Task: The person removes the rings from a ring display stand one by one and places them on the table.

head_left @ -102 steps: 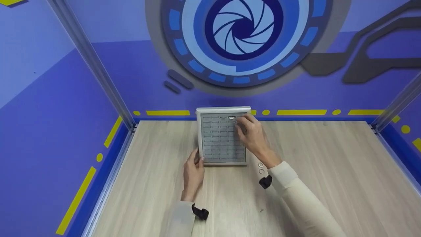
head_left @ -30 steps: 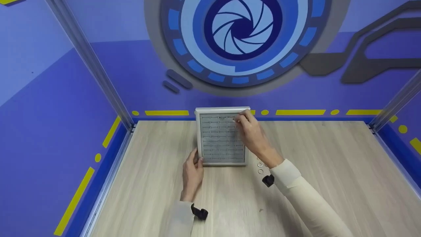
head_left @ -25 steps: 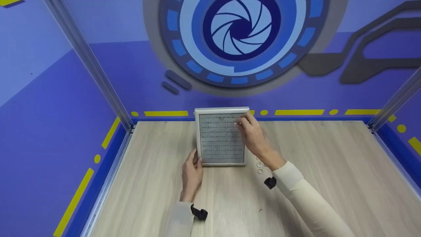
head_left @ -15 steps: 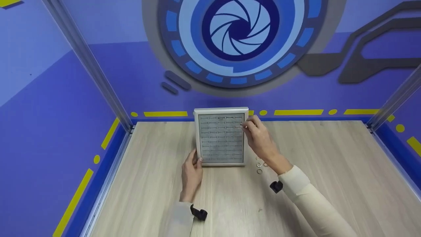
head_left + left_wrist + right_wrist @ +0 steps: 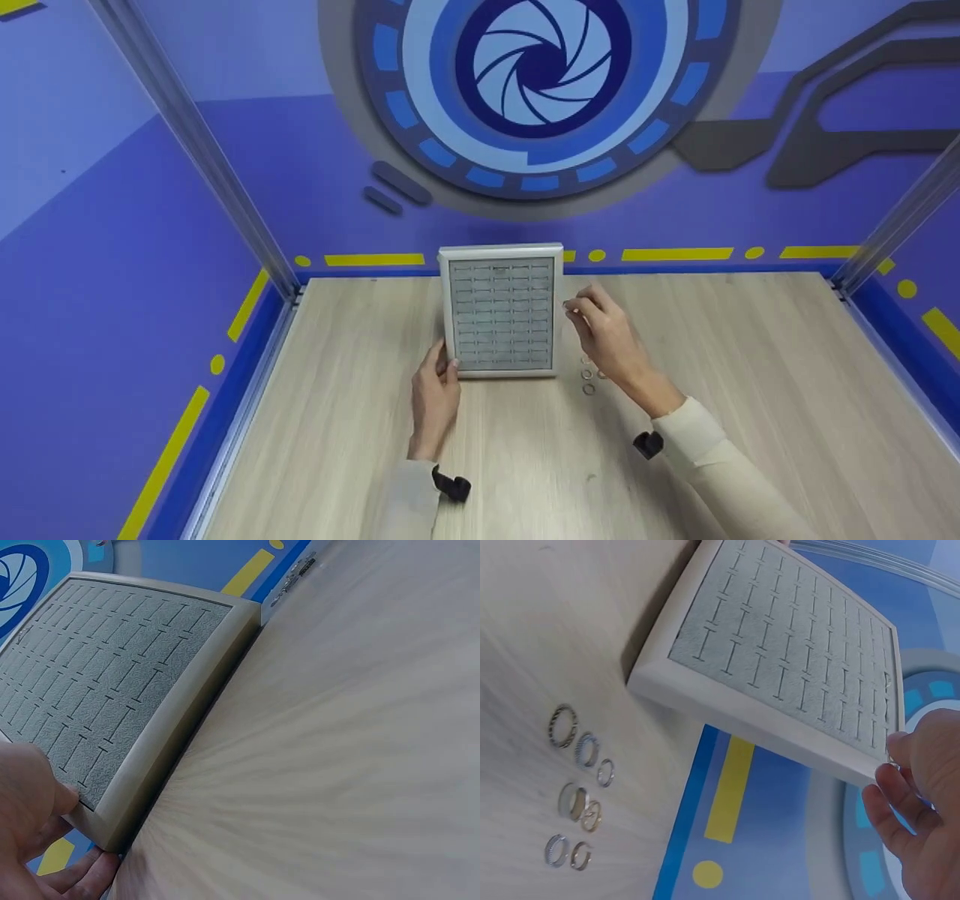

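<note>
A ring display tray (image 5: 500,322) with a pale frame and grey slotted felt stands tilted at the back of the wooden table (image 5: 750,390). My left hand (image 5: 448,361) grips its near left corner, thumb on the frame (image 5: 52,825). My right hand (image 5: 570,306) hovers just right of the tray, off the felt, thumb and forefinger pinched on what looks like a small ring. In the right wrist view the right hand (image 5: 889,765) is beside the tray (image 5: 780,652). Several loose rings (image 5: 588,375) lie on the table below it, also seen from the wrist (image 5: 577,787).
Blue walls with yellow markings close the table at the back and both sides. Metal rails (image 5: 247,225) run along the left and right edges. Bare wood lies to the right and in front of the tray (image 5: 112,690).
My right hand has drawn back from the tray's top right slots to the right and nearer to me. The ring seen in the top row earlier is gone. The left hand has not moved.
</note>
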{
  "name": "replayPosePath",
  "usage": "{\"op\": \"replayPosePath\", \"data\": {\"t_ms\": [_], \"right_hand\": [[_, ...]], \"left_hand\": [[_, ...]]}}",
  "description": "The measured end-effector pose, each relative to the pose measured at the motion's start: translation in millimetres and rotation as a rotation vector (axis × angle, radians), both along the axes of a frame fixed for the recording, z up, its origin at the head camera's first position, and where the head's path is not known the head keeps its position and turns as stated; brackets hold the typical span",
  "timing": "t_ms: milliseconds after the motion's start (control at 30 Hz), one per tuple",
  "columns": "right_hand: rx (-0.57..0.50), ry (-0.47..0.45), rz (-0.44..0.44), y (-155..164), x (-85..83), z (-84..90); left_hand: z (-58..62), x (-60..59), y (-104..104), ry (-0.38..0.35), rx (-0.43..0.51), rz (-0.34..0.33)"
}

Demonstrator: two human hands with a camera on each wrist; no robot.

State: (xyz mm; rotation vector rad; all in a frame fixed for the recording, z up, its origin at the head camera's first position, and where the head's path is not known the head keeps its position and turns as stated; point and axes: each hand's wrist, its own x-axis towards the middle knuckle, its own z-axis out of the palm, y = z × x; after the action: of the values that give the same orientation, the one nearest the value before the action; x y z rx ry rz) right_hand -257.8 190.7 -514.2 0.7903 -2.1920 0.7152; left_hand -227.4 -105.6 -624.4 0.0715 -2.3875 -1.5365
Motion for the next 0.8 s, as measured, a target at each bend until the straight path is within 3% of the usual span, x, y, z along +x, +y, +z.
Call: {"op": "replayPosePath", "data": {"t_ms": [400, 800], "right_hand": [[0.012, -0.042, -0.014, 26, 16.2, -18.6], [0.046, -0.145, -0.048, 45, 36.2, -42.4]], "left_hand": [[-1.4, -0.8, 0, 0.005, 0.002, -0.007], [-1.8, 0.0, 1, 0.007, 0.007, -0.002]]}}
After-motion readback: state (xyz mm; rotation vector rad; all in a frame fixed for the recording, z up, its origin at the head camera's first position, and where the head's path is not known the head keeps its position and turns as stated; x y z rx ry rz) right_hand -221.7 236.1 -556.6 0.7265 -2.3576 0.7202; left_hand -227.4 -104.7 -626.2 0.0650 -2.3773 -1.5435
